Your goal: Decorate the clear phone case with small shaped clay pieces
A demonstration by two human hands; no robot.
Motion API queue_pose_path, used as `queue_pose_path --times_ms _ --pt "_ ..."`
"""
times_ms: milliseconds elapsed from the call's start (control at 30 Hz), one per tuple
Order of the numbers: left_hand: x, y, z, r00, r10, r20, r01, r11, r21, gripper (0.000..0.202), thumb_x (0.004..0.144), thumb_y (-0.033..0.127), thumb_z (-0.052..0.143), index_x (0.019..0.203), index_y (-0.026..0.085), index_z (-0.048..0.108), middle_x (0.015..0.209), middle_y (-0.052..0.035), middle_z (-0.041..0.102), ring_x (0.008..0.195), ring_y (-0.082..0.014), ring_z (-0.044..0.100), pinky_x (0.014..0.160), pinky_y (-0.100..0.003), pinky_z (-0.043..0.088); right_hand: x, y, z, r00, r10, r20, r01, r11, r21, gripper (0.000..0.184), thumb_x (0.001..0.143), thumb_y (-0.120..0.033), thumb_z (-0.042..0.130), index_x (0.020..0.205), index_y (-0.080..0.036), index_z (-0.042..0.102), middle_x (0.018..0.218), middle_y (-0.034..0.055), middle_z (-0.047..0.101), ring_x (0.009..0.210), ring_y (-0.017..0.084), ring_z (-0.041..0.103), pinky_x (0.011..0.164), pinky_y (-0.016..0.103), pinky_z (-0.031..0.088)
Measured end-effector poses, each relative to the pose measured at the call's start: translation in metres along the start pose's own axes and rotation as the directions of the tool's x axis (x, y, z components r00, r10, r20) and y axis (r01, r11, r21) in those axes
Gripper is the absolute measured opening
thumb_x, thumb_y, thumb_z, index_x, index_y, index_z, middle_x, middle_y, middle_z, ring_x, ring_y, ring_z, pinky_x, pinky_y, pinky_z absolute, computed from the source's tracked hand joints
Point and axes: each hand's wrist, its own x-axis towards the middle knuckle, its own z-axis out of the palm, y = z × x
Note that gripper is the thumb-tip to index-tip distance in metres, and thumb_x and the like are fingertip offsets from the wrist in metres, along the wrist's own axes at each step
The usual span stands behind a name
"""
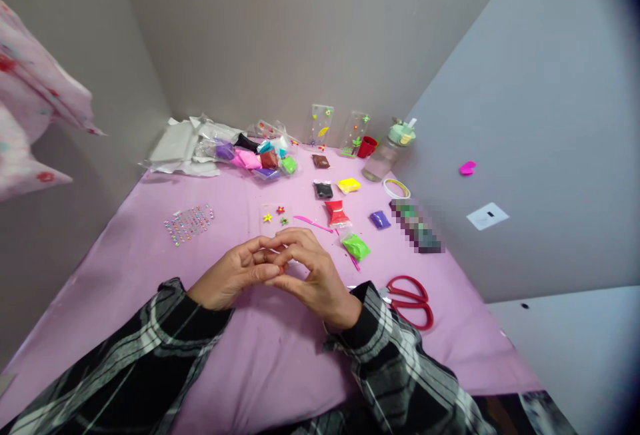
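My left hand (245,268) and my right hand (310,272) meet above the front middle of the table, fingertips pressed together. Whatever they pinch is hidden by the fingers; a hint of red shows between them. Just beyond the hands lies a clear sheet with small clay flowers: a yellow one (267,218), a red one (281,210) and a green one (285,220). A pink plastic clay knife (313,224) lies beside them. Packets of red clay (337,212) and green clay (356,247) sit to the right, the green one over a pink stick (354,261).
Red-handled scissors (410,302) lie right of my right sleeve. Behind are black (323,190), yellow (349,185) and purple (380,220) clay packets, tape (397,188) and a bottle (387,155). Decorated clear phone cases (321,127) lean on the wall. A gem sticker sheet (190,224) lies left.
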Motion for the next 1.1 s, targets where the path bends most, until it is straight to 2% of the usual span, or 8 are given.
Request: queue_pose_path --times_ms 167,267,367,533,733,900,1033,1100 --pt "-0.0012 0.0030 0.0017 1.000 -0.009 -0.028 0.009 1.000 0.004 0.043 0.072 0.025 0.086 0.110 0.019 0.068 0.089 -0.0024 0.075 0.080 -0.0146 0.068 0.073 -0.024 0.051 0.0025 -0.0004 -0.0026 0.997 -0.038 0.069 0.036 0.999 0.029 0.026 0.087 -0.026 0.073 0.112 -0.022 0.065 0.125 0.0097 0.066 0.121 0.022 0.057 0.109 0.046 0.042" --pt "-0.0007 0.0021 0.0017 1.000 0.006 -0.021 -0.006 1.000 0.005 0.036 0.072 0.027 0.085 0.104 0.019 0.069 0.091 -0.0041 0.076 0.082 -0.0170 0.069 0.076 -0.027 0.051 0.0024 -0.0003 -0.0028 0.999 -0.023 0.040 0.023 1.000 0.014 0.014 0.087 -0.024 0.072 0.100 -0.023 0.066 0.119 0.0077 0.068 0.117 0.022 0.059 0.107 0.047 0.043" --pt "-0.0002 0.0006 0.0009 1.000 -0.002 -0.015 0.002 1.000 0.007 0.035 0.072 0.024 0.085 0.102 0.018 0.070 0.086 -0.0026 0.075 0.078 -0.0164 0.069 0.071 -0.025 0.050 0.0016 -0.0010 -0.0019 0.999 0.032 0.016 -0.032 0.999 0.012 0.018 0.082 -0.027 0.078 0.088 -0.021 0.062 0.112 0.0073 0.067 0.111 0.022 0.060 0.099 0.043 0.048" --pt "-0.0003 0.0021 0.0021 1.000 -0.009 -0.023 0.008 1.000 -0.012 0.042 0.071 0.025 0.086 0.109 0.020 0.068 0.092 -0.0029 0.075 0.079 -0.0145 0.068 0.071 -0.023 0.051 0.0020 -0.0012 -0.0028 0.998 -0.015 0.065 0.012 0.999 0.036 0.022 0.085 -0.027 0.074 0.104 -0.022 0.063 0.121 0.0083 0.065 0.117 0.022 0.058 0.105 0.044 0.045" --pt "-0.0007 0.0022 0.0048 1.000 -0.017 -0.007 0.017 1.000 -0.020 0.035 0.070 0.026 0.087 0.100 0.018 0.071 0.082 0.0000 0.072 0.073 -0.0122 0.066 0.069 -0.021 0.049 0.0017 -0.0018 -0.0025 0.998 0.052 0.021 -0.052 0.998 0.024 0.020 0.082 -0.029 0.078 0.087 -0.021 0.061 0.110 0.0064 0.067 0.109 0.021 0.061 0.098 0.042 0.048" --pt "-0.0023 0.0027 0.0039 0.999 -0.030 -0.036 0.029 0.999 -0.028 0.041 0.073 0.027 0.086 0.109 0.018 0.070 0.086 -0.0023 0.073 0.078 -0.0143 0.068 0.072 -0.023 0.052 0.0026 -0.0024 -0.0046 0.997 0.016 0.078 -0.021 0.998 0.063 0.027 0.085 -0.028 0.074 0.110 -0.024 0.063 0.122 0.0077 0.065 0.118 0.021 0.058 0.104 0.043 0.046" --pt "-0.0010 0.0020 0.0044 0.999 -0.028 -0.031 0.027 0.999 -0.044 0.039 0.071 0.029 0.087 0.104 0.018 0.070 0.094 -0.0047 0.075 0.085 -0.0179 0.070 0.080 -0.029 0.054 0.0029 -0.0032 -0.0045 0.998 0.052 0.019 -0.053 0.997 0.059 0.012 0.086 -0.025 0.074 0.094 -0.023 0.065 0.113 0.0059 0.068 0.110 0.021 0.061 0.099 0.043 0.048" --pt "-0.0004 0.0018 0.0047 0.999 -0.032 -0.031 0.031 0.999 -0.044 0.039 0.068 0.027 0.089 0.102 0.019 0.071 0.090 -0.0025 0.075 0.082 -0.0163 0.070 0.077 -0.026 0.053 0.0030 -0.0039 -0.0043 0.997 0.071 -0.009 -0.070 0.996 0.047 0.018 0.082 -0.028 0.078 0.087 -0.021 0.062 0.107 0.0054 0.068 0.104 0.020 0.062 0.095 0.041 0.050"
